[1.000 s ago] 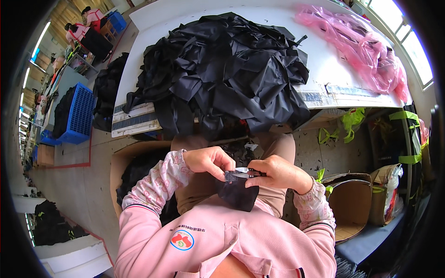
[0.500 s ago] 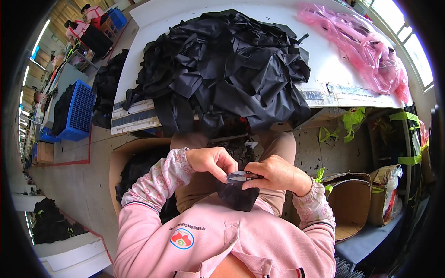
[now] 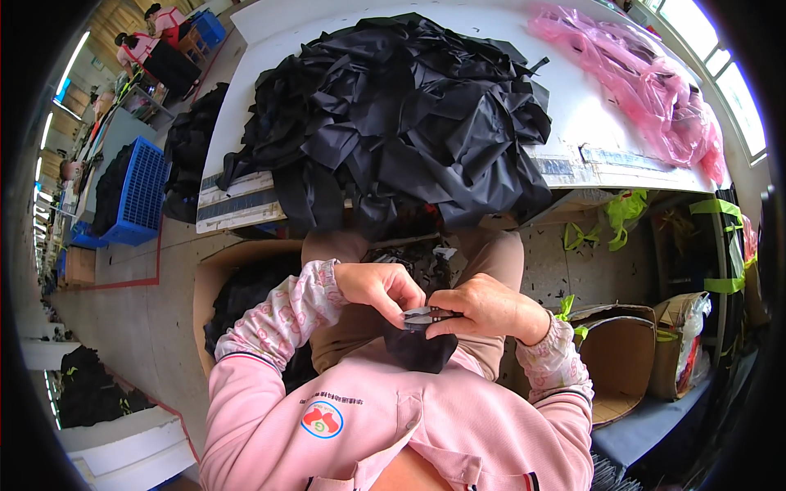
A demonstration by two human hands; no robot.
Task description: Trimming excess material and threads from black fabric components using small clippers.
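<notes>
My right hand (image 3: 489,308) is closed around a pair of small thread snips (image 3: 423,318) with metal blades, which point left toward my other hand. Thumb and fingertips of my left hand (image 3: 383,290) pinch the upper edge of a black fabric piece (image 3: 420,349), right beside the blades. That piece hangs down over my lap. Whether thread or cloth lies between the blades is too small to tell. Ahead of both hands, a big heap of black fabric pieces (image 3: 401,123) covers much of the white table (image 3: 573,131) and drapes over its front edge.
Pink plastic sheeting (image 3: 647,90) lies on the table's right. A cardboard box (image 3: 214,282) with black cloth stands left of my legs; another open carton (image 3: 618,360) stands at right. A blue crate (image 3: 137,196) sits farther left. Two people work at the far left.
Both hands have shifted very slightly, and the snips' blades sit a little lower at the fabric's edge. Both grips stay the same.
</notes>
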